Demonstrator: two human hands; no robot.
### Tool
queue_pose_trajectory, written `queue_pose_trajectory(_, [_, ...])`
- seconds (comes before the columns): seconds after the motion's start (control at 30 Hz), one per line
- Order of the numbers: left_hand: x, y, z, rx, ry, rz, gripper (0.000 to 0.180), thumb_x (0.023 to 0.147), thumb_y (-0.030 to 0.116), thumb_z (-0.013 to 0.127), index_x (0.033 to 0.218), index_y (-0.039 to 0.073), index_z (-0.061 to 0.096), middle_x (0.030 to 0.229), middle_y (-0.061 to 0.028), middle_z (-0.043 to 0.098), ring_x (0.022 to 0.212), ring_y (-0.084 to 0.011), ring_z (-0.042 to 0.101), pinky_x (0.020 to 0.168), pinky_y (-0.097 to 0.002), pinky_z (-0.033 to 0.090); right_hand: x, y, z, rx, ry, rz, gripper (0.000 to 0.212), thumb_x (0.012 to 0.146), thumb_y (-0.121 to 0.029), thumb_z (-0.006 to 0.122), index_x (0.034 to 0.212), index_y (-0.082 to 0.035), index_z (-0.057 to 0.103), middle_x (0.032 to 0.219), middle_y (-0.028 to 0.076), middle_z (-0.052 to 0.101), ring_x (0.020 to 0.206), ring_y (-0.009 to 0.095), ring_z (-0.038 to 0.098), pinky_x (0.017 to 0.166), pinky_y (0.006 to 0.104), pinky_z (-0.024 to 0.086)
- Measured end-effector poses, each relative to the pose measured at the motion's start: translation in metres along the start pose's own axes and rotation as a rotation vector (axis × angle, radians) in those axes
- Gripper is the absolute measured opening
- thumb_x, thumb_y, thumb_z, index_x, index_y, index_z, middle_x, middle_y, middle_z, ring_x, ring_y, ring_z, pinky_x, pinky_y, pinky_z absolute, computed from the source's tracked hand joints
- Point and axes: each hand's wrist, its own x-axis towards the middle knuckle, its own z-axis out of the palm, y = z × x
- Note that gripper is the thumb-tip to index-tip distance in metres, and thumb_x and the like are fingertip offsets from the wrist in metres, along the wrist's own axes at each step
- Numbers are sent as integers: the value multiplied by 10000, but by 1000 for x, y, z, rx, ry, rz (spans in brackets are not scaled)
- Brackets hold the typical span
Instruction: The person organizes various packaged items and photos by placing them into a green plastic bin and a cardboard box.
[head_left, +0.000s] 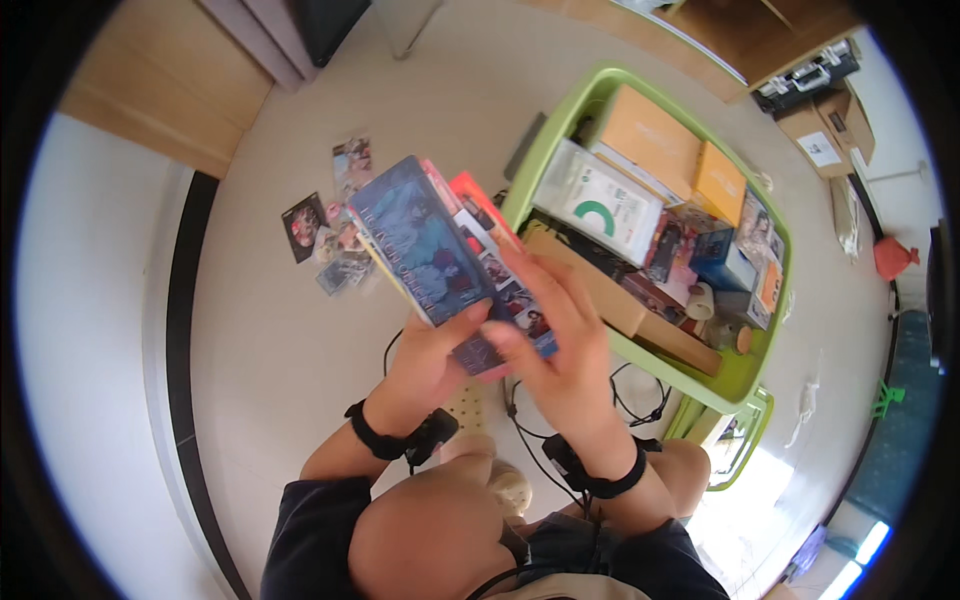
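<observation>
Both my hands hold a stack of flat printed items, perhaps booklets or thin boxes, tilted above the floor. A dark blue illustrated piece faces up on its left side. Against it lies a piece with small pictures, with pink and red-orange edges behind. My left hand grips the lower left of the stack, thumb on the blue cover. From the right, my right hand closes round the stack, its thumb on the lower end and its fingers along the right side. The undersides of the pieces are hidden.
Right of my hands stands a green plastic bin packed with boxes, a white packet and small goods. Picture cards and small packets lie on the floor at left. Black cables run near my knees. An opened cardboard box stands far right.
</observation>
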Motion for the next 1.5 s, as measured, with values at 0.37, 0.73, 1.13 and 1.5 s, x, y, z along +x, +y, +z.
queue_pose_trajectory(0.37, [0, 15, 30, 701, 83, -107, 451, 1004, 316, 568, 1341, 25, 496, 1092, -65, 671, 822, -156, 675, 586, -302, 532, -15, 21, -58, 560, -91, 341, 729, 804, 38, 752, 1458, -45, 440, 1346, 94, 605, 1159, 198, 618, 991, 348, 503])
queue_pose_trajectory(0.73, [11, -24, 66, 1176, 52, 304, 470, 969, 248, 623, 1371, 33, 510, 1299, -143, 542, 1171, -244, 522, 923, -350, 425, -1, 47, -112, 942, 440, 653, 338, 865, 12, 718, 1173, -35, 585, 1045, 61, 678, 851, 174, 689, 707, 333, 608])
queue_pose_trajectory(1.13, [7, -71, 32, 2215, -150, 475, 712, 927, 460, 626, 1508, 111, 404, 1641, -159, 216, 1499, -484, 141, 1147, -690, 83, 74, 171, -189, 603, 501, 776, 554, 867, 15, 687, 1377, -88, 496, 1084, 55, 661, 982, 192, 663, 772, 335, 591])
queue_pose_trajectory(1.5, [28, -61, 21, 2254, -194, 671, 652, 945, 455, 602, 1501, 161, 431, 1602, -154, 311, 1478, -450, 236, 1136, -698, 105, -3, 134, -134, 911, 360, 874, 418, 878, -17, 700, 1258, -72, 536, 1129, 53, 644, 1001, 184, 650, 777, 334, 578])
